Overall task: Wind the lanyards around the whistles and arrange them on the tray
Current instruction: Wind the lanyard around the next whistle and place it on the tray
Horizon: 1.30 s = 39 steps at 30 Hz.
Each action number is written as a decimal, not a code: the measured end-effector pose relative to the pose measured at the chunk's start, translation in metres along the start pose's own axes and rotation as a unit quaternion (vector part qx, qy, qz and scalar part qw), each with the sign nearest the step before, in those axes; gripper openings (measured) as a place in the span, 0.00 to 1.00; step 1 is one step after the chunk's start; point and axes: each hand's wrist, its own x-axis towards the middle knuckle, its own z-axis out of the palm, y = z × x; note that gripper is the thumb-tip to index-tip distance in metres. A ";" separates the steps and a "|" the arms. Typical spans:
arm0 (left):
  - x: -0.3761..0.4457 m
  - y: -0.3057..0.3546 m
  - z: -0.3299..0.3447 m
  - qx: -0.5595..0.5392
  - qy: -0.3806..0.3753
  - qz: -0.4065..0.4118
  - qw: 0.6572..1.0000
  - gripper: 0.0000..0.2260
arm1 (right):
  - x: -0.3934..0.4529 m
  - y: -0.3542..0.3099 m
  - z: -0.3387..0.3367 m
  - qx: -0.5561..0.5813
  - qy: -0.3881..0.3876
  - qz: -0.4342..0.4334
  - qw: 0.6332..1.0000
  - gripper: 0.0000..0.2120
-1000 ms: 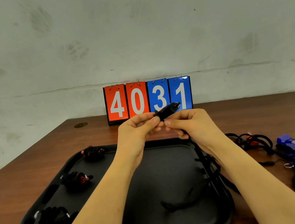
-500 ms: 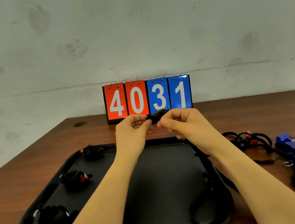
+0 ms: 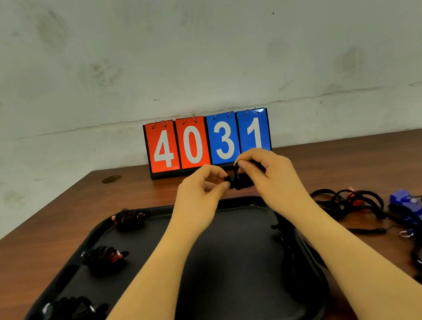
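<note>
Above the far edge of the black tray [image 3: 245, 307], both hands hold a black whistle [image 3: 237, 182]. My left hand [image 3: 199, 189] pinches its left end between thumb and fingers. My right hand [image 3: 268, 175] pinches the black lanyard [image 3: 287, 242] at the whistle's top; the cord hangs down under my right wrist along the tray's right rim. Three wound whistles lie along the tray's left side: one at the back [image 3: 129, 218], one in the middle [image 3: 105, 258], one at the front [image 3: 73, 312].
A tangle of black lanyards with a red whistle [image 3: 350, 200] and blue whistles [image 3: 419, 211] lies on the brown table right of the tray. A flip scoreboard reading 4031 [image 3: 208, 140] stands at the table's back edge before a grey wall.
Both hands have lowered slightly with the whistle. The lanyard loop that lay on the tray floor has been drawn up and now hangs by the right rim.
</note>
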 end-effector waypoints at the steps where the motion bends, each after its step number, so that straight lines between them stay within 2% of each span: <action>1: 0.000 0.001 -0.001 -0.011 -0.003 0.000 1.000 0.06 | 0.000 -0.001 -0.001 0.025 -0.002 0.020 0.999 0.06; 4: -0.002 0.002 -0.002 -0.021 -0.023 0.007 0.999 0.06 | 0.001 -0.001 -0.004 0.143 -0.005 0.093 0.985 0.04; 8: -0.004 0.004 -0.003 -0.024 -0.059 0.022 0.998 0.07 | 0.002 -0.002 -0.015 0.291 0.012 0.186 0.938 0.03; 13: -0.004 0.008 -0.004 -0.071 -0.070 0.030 0.995 0.08 | 0.004 0.000 -0.019 0.341 0.019 0.235 0.910 0.04; 17: -0.004 0.008 -0.003 -0.174 -0.026 -0.007 0.984 0.08 | 0.006 0.001 -0.016 0.336 0.021 0.253 0.907 0.04; 19: -0.003 0.008 -0.003 -0.227 -0.007 -0.025 0.974 0.08 | 0.006 0.002 -0.014 0.303 0.015 0.250 0.920 0.07; 21: -0.003 0.007 -0.002 -0.251 0.010 -0.036 0.967 0.08 | 0.004 0.003 -0.013 0.283 -0.008 0.235 0.930 0.04; 26: 0.001 0.003 -0.002 -0.266 0.088 -0.086 0.956 0.06 | -0.001 -0.004 -0.008 0.148 -0.080 0.137 0.976 0.03; 29: 0.002 0.000 -0.001 -0.239 0.114 -0.097 0.959 0.05 | -0.003 -0.008 -0.004 0.126 -0.119 0.105 0.979 0.03; 39: 0.005 -0.007 -0.002 -0.144 0.142 -0.088 0.975 0.07 | -0.004 -0.019 -0.015 0.182 -0.201 0.059 0.961 0.06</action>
